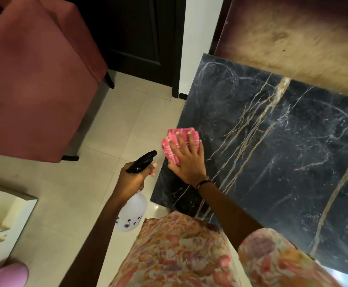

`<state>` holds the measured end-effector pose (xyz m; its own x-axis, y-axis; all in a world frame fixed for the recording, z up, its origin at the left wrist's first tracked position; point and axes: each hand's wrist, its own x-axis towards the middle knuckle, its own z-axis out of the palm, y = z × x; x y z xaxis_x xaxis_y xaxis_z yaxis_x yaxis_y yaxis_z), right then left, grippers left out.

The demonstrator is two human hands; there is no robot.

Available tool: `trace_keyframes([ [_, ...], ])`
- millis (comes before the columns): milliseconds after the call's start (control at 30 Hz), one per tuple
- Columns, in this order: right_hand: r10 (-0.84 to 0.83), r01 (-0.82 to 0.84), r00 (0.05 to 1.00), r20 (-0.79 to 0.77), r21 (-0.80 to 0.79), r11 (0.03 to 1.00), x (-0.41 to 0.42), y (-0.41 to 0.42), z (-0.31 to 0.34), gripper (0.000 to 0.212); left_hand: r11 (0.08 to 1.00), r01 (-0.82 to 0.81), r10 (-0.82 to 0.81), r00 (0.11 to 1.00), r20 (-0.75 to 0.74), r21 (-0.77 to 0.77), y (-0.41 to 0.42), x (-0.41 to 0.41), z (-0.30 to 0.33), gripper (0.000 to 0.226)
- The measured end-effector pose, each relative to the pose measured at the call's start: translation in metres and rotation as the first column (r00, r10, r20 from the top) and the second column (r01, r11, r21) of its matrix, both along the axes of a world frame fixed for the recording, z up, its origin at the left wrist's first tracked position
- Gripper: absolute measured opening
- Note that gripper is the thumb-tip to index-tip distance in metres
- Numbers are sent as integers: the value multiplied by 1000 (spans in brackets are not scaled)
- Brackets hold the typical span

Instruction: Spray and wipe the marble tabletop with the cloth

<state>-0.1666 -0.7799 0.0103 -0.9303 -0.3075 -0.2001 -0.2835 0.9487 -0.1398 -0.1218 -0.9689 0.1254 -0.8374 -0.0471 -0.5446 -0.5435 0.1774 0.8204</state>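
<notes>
- Head view, nearest me: my left hand (134, 177) has its grip curled round the neck of the spray bottle (132, 214), which hangs off the bench edge over the floor tiles (69, 195); translucent body, black trigger head.
- I judge the bottle light and rigid, best held at the neck as it is.
- Next out, my right hand (186, 157) lies flat, fingers spread, pressing the cloth (176, 141) onto the bench's left edge.
- I judge the cloth, pink checked and folded, soft and limp; a flat palm suits it.
- Beyond, the marble bench (282, 152) is black with gold and white veins and pale curved smears.
- Farthest, a pink upholstered chair (38, 83) stands apart.
</notes>
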Motion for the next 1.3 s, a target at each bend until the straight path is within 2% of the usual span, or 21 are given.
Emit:
trace_keyframes([
  [67,89,-89,996,-16,-20,996,25,-13,0,74,1000,-23,23,999,24,-16,0,-2,-4,7],
  [167,218,-218,976,3,-68,974,65,-12,3,66,997,-66,68,995,71,-37,3,-7,-7,23],
  [267,298,-298,954,-8,-35,954,75,25,-2,67,998,-53,55,997,55,-32,12,-17,-1,8],
  [333,229,-229,973,-9,-3,974,63,57,-4,72,999,-43,44,998,37,-33,18,-26,1,9],
  [467,-12,12,1000,-8,-18,1000,9,92,0,77,999,-39,40,999,31,-9,30,-42,2,7],
  [567,-126,126,992,-4,-13,992,-41,70,1,78,999,-43,43,999,31,3,37,-53,0,6],
  [633,-134,134,991,-7,-23,991,-62,41,0,78,998,-57,56,998,32,11,42,-60,-2,5],
  [700,-57,55,997,-42,-43,998,-64,16,-1,75,999,-53,52,998,40,5,47,-68,-5,6],
  [767,53,-57,996,-72,-59,997,-45,5,1,72,998,-61,63,996,58,-31,52,-74,-7,18],
  [833,154,-158,986,-60,-68,985,-19,15,0,67,997,-74,76,995,71,-34,57,-80,-7,26],
  [933,243,-245,969,-47,-49,968,6,61,-8,70,998,-57,57,998,41,12,64,-91,-4,20],
  [1000,186,-190,981,-62,-51,981,2,96,-10,73,998,-46,45,999,26,37,69,-98,-4,17],
  [1100,0,-3,998,-64,-51,999,-40,119,-8,75,997,-65,63,998,28,42,74,-105,-4,18],
  [1200,-120,118,992,-38,-42,992,-96,98,-6,76,995,-82,80,996,28,48,80,-109,-6,21],
  [1300,-122,120,992,-40,-50,992,-126,58,-1,74,996,-72,71,997,28,45,85,-113,-8,18],
])
